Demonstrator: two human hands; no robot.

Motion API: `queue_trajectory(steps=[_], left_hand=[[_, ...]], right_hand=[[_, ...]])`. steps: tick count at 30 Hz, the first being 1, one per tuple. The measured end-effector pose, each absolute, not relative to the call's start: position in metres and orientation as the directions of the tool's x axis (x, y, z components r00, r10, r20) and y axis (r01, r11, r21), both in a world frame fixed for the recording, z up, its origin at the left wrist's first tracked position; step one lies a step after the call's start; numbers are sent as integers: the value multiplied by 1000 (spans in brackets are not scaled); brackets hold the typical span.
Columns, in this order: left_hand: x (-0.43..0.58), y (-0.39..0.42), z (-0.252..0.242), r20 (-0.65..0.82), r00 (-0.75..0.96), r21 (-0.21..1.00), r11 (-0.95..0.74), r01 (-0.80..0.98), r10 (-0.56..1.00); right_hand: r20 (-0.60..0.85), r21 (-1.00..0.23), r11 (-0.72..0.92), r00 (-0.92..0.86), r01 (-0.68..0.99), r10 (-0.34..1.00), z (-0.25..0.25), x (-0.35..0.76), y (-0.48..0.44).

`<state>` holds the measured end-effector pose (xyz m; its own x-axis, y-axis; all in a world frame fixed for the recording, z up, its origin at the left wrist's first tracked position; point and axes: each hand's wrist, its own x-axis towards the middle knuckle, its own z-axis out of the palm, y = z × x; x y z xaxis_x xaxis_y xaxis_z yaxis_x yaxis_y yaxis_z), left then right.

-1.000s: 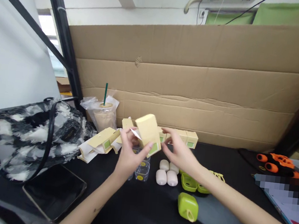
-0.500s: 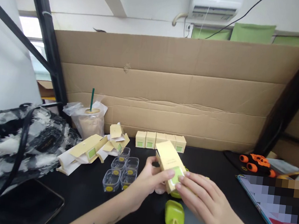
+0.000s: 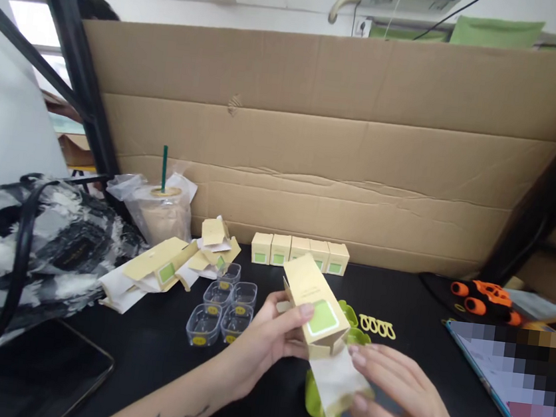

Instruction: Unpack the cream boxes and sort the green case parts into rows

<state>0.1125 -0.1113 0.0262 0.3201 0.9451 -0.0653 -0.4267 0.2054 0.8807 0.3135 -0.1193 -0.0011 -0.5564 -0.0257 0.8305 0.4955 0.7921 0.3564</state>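
Your left hand (image 3: 270, 338) had its grip closed around a tan carton (image 3: 315, 303) with a green square label, thumb on the labelled face, holding it tilted above the black counter (image 3: 151, 348). At the carton's near end a flap hung open, and a white folded paper (image 3: 333, 379) stuck out of it. Your right hand (image 3: 397, 399) met that paper just below the grip, fingers (image 3: 358, 358) loosely curved and touching its edge; whether they pinched it could not be told. Directly under the paper lay a green case (image 3: 314, 400), mostly hidden. Beyond the grip, a row of small tan boxes (image 3: 300, 252) stood against the cardboard wall (image 3: 314, 159). To the left of the grip sat clear plastic cups (image 3: 224, 303), and further left lay opened cartons (image 3: 171, 266), with an iced drink (image 3: 160, 212) behind them. Yellow rings (image 3: 377, 327) lay just right of the carton.
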Motion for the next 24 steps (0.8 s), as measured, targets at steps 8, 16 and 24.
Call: queue_trajectory(steps=[8, 16, 24], left_hand=[[111, -113, 21, -57, 312, 922, 170, -347, 948], [115, -113, 17, -19, 220, 951, 86, -297, 975], [118, -116, 22, 8, 240, 939, 75, -336, 971]], right_hand=[[768, 442, 723, -641, 530, 0, 9, 315, -116], [801, 410, 681, -597, 607, 50, 1, 312, -117], [805, 421, 685, -592, 595, 19, -6, 319, -120]])
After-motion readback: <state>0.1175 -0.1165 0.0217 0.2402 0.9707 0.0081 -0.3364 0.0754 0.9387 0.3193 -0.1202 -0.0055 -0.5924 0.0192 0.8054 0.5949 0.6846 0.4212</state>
